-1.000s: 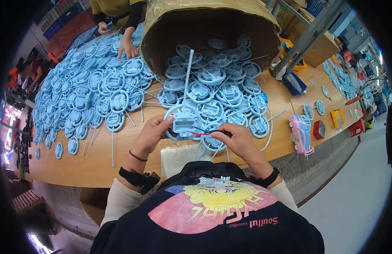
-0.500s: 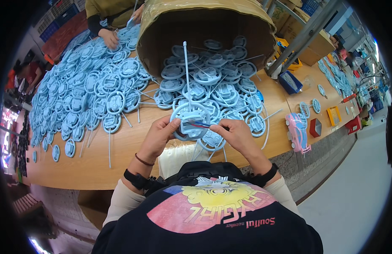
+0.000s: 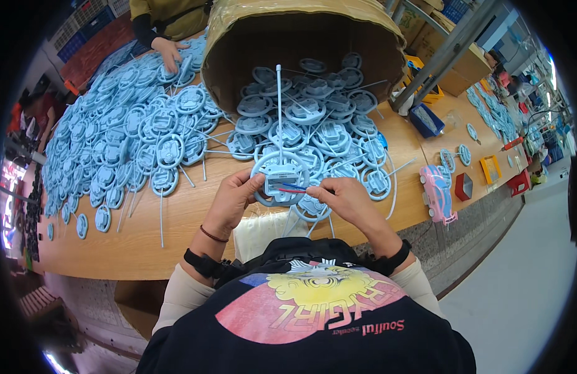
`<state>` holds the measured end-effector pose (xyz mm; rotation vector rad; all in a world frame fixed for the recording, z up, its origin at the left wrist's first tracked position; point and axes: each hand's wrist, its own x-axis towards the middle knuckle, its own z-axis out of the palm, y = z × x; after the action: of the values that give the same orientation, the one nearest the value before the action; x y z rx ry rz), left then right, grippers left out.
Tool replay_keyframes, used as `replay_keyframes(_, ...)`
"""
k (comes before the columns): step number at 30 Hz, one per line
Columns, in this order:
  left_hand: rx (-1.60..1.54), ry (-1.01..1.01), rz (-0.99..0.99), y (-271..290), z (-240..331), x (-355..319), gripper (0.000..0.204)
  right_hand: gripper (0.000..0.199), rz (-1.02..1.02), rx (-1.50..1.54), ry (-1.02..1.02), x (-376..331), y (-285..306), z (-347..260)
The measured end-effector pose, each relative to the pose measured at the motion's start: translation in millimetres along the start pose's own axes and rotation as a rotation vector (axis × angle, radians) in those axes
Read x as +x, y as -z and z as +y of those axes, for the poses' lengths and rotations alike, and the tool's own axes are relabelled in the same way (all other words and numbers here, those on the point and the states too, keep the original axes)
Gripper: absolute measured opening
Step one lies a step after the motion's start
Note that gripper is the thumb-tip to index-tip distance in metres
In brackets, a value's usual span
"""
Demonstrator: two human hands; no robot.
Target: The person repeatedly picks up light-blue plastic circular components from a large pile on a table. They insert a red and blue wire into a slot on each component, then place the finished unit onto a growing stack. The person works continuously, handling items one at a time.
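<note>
My left hand [image 3: 236,198] is closed on the rim of a light-blue plastic toy steering wheel [image 3: 261,166], thumb on its face. A long thin rod [image 3: 279,112] stands up from the wheel's far side. At the wheel's middle there is a box-like recess. Thin red and blue strands [image 3: 292,187] that look like wires run from it to my right hand [image 3: 341,198], which pinches them between thumb and fingers. More wheels of the same kind [image 3: 310,209] lie just beyond and beneath my hands.
A large heap of light-blue wheels with rods [image 3: 126,131] covers the left of the table [image 3: 195,243]. A cardboard box [image 3: 220,56] lies tipped, wheels spilling out. Rightward are a pink toy car [image 3: 437,193], blue bin [image 3: 427,120] and yellow tray [image 3: 490,169]. A co-worker's hand [image 3: 170,55] touches the heap.
The red and blue strands now spread apart over the wheel's recess, and the wheel has tilted slightly. The co-worker's hand has shifted a little on the heap.
</note>
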<state>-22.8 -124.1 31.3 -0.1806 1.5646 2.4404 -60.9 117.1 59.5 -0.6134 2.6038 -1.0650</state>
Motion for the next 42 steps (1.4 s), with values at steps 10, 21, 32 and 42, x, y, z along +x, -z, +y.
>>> replay_keyframes(10,-0.083,-0.017,0.064,3.5,-13.0,7.1,0.028,0.044,-0.058,-0.013,-0.066,2.0,10.8,-2.1)
replay_keyframes(21,-0.072,-0.024,0.009,3.3,-6.5,4.4,0.029,0.044,-0.088,-0.030,-0.082,4.9,12.1,-1.3)
replay_keyframes(32,-0.066,0.048,0.002,0.5,-15.7,7.2,0.031,0.045,-0.123,0.057,-0.030,10.0,3.6,7.0)
replay_keyframes(42,-0.031,0.022,-0.129,12.5,-20.9,3.6,0.033,0.043,-0.128,0.001,0.089,5.7,5.8,5.1)
